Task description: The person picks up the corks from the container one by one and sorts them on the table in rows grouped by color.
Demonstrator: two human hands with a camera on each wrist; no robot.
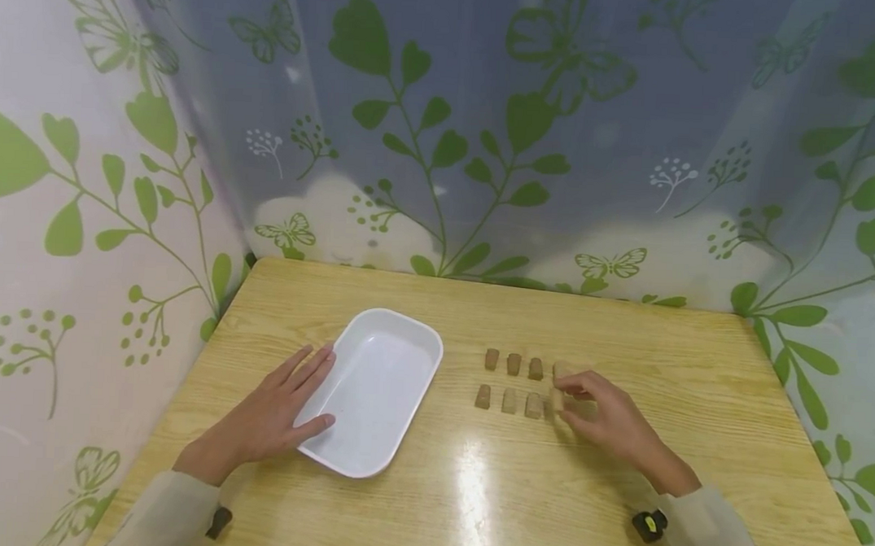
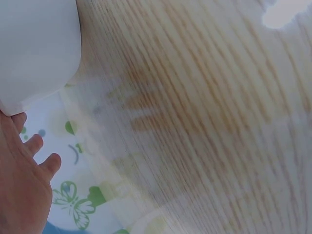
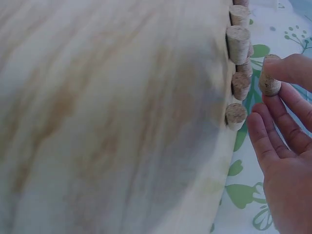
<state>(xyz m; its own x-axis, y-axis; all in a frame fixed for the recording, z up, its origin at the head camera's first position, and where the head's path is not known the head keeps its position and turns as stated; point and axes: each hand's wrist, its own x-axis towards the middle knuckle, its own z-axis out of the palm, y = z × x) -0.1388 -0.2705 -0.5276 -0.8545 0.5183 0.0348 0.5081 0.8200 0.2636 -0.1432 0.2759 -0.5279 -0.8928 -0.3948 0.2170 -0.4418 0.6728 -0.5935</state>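
Note:
My right hand (image 1: 607, 411) pinches a small tapered cork stopper (image 3: 270, 83) between thumb and fingers, at the right end of two short rows of corks. In the right wrist view the held cork is tilted, beside other corks (image 3: 238, 46) standing on the table. The back row (image 1: 513, 364) looks browner; the front row (image 1: 508, 401) mixes brown and paler corks. My left hand (image 1: 273, 412) rests on the left rim of a white rectangular tray (image 1: 373, 400), fingers spread and thumb reaching over the edge. Nothing lies in the tray.
A wood-grain table (image 1: 545, 506) carries everything, with glare at its front middle. Curtains (image 1: 450, 143) printed with green leaves and butterflies stand behind the table and along both sides. A small black device (image 1: 650, 525) is at the right wrist.

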